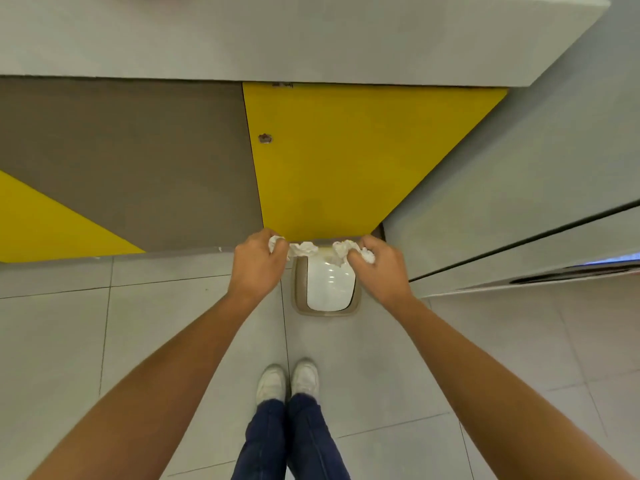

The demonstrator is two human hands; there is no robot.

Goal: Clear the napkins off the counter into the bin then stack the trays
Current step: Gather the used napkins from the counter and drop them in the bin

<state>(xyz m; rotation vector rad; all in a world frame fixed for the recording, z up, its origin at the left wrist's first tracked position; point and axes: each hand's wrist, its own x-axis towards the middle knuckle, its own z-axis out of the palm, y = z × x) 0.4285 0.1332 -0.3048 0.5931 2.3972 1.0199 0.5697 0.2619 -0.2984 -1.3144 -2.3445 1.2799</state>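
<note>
Two arms reach straight out over the bin [327, 299], which stands on the floor at 12 o'clock from the shoes [287, 381]. Left hand [258, 263] and right hand [379, 268] each curl fingers around crumpled napkins [304, 249] above its white lid.

Quick count of what's down there: two hands, the left hand [258, 263] and the right hand [382, 268], each with crumpled white napkins in it. Napkin wads, I make out about four: one [276, 242] in the left, a loose-looking one [304, 250] between the hands, and two [343, 248] [367, 255] by the right, though some could be the same piece. One bin [327, 289] with a white lid. Two white shoes [287, 381]. One desk [242, 36] up top.
</note>
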